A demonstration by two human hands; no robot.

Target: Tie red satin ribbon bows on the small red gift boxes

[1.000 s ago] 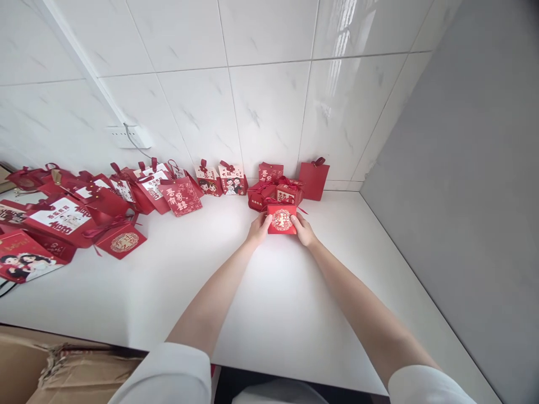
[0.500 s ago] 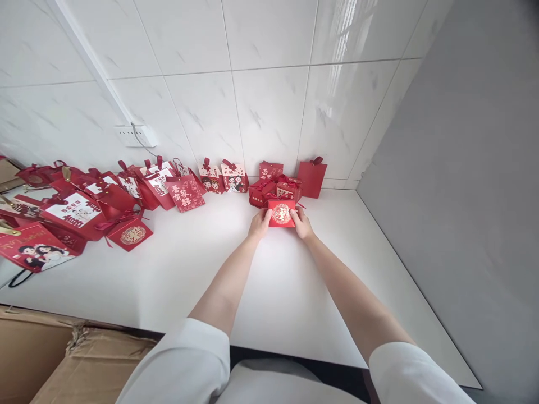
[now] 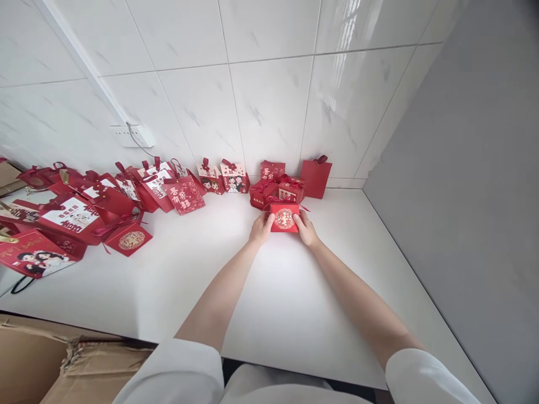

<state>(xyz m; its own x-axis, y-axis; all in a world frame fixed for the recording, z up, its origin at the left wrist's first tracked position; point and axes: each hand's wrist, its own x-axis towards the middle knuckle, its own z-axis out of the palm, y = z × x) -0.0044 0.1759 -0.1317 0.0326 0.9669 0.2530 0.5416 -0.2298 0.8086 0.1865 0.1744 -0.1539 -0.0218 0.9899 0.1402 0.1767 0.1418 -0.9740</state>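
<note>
Here, left hand (image 3: 261, 227) and right hand (image 3: 306, 228) gripping opposite sides of red box (image 3: 284, 217), above white counter (image 3: 269, 303), near other boxes (image 3: 264, 193).

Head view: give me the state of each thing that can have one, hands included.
Left hand, gripping the held box's left side.
Right hand, gripping its right side.
Held red box, lettered face toward the camera; whether it touches the table, cannot tell.
Plain red bag, upright by the wall.
Ribboned box at left, closed, on the table.
Cartoon-couple box near the middle, closed, upright.
</note>
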